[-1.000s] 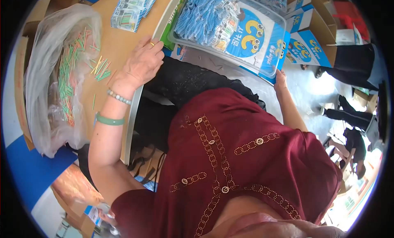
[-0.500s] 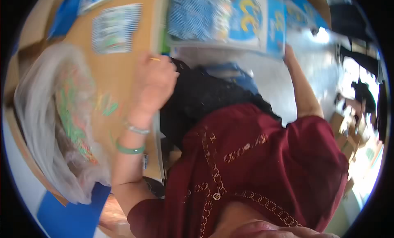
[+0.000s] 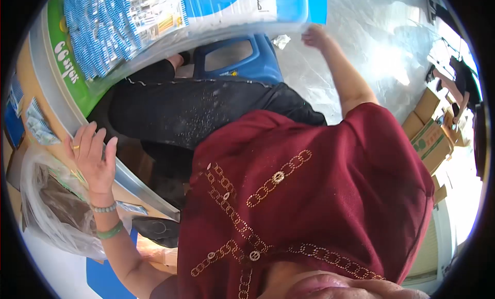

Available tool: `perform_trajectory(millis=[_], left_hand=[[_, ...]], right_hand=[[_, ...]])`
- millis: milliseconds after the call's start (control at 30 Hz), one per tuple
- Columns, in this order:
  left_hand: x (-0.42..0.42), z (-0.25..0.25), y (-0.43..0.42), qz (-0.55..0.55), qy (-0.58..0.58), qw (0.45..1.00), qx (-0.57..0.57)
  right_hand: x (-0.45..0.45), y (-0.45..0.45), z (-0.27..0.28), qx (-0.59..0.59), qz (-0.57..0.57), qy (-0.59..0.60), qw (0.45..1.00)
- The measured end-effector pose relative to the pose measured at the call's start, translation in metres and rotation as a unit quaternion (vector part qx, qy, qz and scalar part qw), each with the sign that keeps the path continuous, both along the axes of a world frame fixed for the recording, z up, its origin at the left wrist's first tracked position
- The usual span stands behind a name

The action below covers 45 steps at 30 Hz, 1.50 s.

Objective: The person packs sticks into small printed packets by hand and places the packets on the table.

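A large printed plastic bag (image 3: 221,12) runs across the top of the view, green at one end and blue at the other. Many blue-and-white striped sachets (image 3: 103,30) show through its clear part. My right hand (image 3: 315,38) is at the bag's blue corner with its fingers curled in against the lower edge; part of the grip is hidden. Over the metal-trimmed table edge, my left hand (image 3: 94,157) lies palm down with fingers apart, holding nothing. It wears a ring and two bracelets.
On the table (image 3: 38,67) lie loose sachets (image 3: 40,123) and an opened clear plastic bag (image 3: 51,201). A blue plastic stool (image 3: 237,56) stands on the grey floor beyond my legs. Cardboard boxes (image 3: 430,139) are stacked at the right.
My view has swung, so the table now sits further left. The left hand has gone from a closed fist to spread fingers. The right hand stays by the bag's corner.
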<state>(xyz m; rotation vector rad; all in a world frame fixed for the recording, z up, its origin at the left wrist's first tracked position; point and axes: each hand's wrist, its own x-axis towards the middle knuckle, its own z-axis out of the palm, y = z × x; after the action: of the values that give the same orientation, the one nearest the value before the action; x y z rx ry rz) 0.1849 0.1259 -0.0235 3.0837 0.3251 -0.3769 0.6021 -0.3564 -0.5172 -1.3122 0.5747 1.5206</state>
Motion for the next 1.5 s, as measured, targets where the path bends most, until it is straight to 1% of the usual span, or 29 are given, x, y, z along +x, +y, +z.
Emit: perform_trajectory(millis=[67, 100, 200, 300, 367, 433, 467, 533, 567, 633, 733, 833, 967, 1100, 1200, 1233, 1300, 1333, 1433, 1467, 1500], left_hand=[[0.001, -0.004, 0.003, 0.014, 0.023, 1.0, 0.014], [0.001, -0.005, 0.003, 0.011, 0.03, 0.999, 0.022], [-0.003, -0.003, 0.005, 0.022, 0.059, 0.997, 0.035], [0.0, -0.004, 0.006, 0.019, 0.054, 0.998, 0.04], [-0.002, -0.004, 0.007, 0.036, 0.067, 0.996, 0.046], [-0.004, -0.006, 0.009, 0.037, 0.074, 0.995, 0.053], [-0.003, -0.005, 0.009, 0.06, 0.087, 0.993, 0.054], [0.0, -0.005, 0.009, 0.051, 0.089, 0.993, 0.057], [-0.001, -0.005, 0.008, 0.072, 0.101, 0.99, 0.06], [-0.002, -0.006, 0.009, 0.064, 0.093, 0.991, 0.066], [-0.003, -0.006, 0.007, 0.064, 0.1, 0.99, 0.07], [-0.004, -0.007, 0.007, 0.06, 0.091, 0.992, 0.067], [-0.001, -0.008, 0.009, 0.061, 0.077, 0.993, 0.071], [-0.009, -0.008, 0.007, 0.083, 0.055, 0.993, 0.062], [-0.008, -0.007, 0.008, 0.072, 0.069, 0.992, 0.079], [-0.008, -0.007, 0.008, 0.076, 0.065, 0.992, 0.081], [-0.004, -0.009, 0.01, 0.059, -0.006, 0.996, 0.061], [-0.004, -0.01, 0.01, 0.048, -0.043, 0.997, 0.051], [-0.01, -0.01, 0.009, 0.047, -0.049, 0.996, 0.053], [-0.011, -0.01, 0.006, 0.046, -0.05, 0.996, 0.05], [-0.01, -0.009, 0.003, 0.045, -0.058, 0.996, 0.051]], right_hand=[[-0.048, 0.022, 0.006, -0.088, 0.009, -0.018, 0.996], [-0.079, 0.037, 0.021, -0.132, 0.015, -0.025, 0.991], [-0.103, 0.039, 0.01, -0.132, 0.066, -0.019, 0.989], [-0.113, 0.054, 0.0, -0.123, 0.128, -0.035, 0.983], [-0.119, 0.063, -0.003, -0.115, 0.179, -0.043, 0.976], [-0.122, 0.07, -0.007, -0.103, 0.233, -0.052, 0.966], [-0.122, 0.073, -0.009, -0.097, 0.261, -0.055, 0.959], [-0.121, 0.079, -0.011, -0.081, 0.316, -0.064, 0.943], [-0.121, 0.083, -0.014, -0.071, 0.341, -0.069, 0.935], [-0.128, 0.09, -0.019, -0.05, 0.383, -0.075, 0.919], [-0.147, 0.094, -0.027, -0.02, 0.416, -0.085, 0.905], [-0.161, 0.088, -0.03, -0.004, 0.425, -0.109, 0.899], [-0.149, 0.069, -0.023, -0.004, 0.429, -0.165, 0.888], [-0.123, 0.066, -0.001, -0.002, 0.441, -0.237, 0.866], [-0.108, 0.066, 0.008, 0.007, 0.453, -0.29, 0.843], [-0.106, 0.067, 0.022, 0.01, 0.458, -0.305, 0.835], [-0.104, 0.066, 0.026, 0.018, 0.466, -0.335, 0.818], [-0.103, 0.065, 0.034, 0.018, 0.467, -0.341, 0.816], [-0.098, 0.07, 0.063, 0.015, 0.516, -0.284, 0.808], [-0.096, 0.069, 0.075, 0.013, 0.515, -0.292, 0.806], [-0.1, 0.085, 0.11, 0.01, 0.525, -0.309, 0.793]])
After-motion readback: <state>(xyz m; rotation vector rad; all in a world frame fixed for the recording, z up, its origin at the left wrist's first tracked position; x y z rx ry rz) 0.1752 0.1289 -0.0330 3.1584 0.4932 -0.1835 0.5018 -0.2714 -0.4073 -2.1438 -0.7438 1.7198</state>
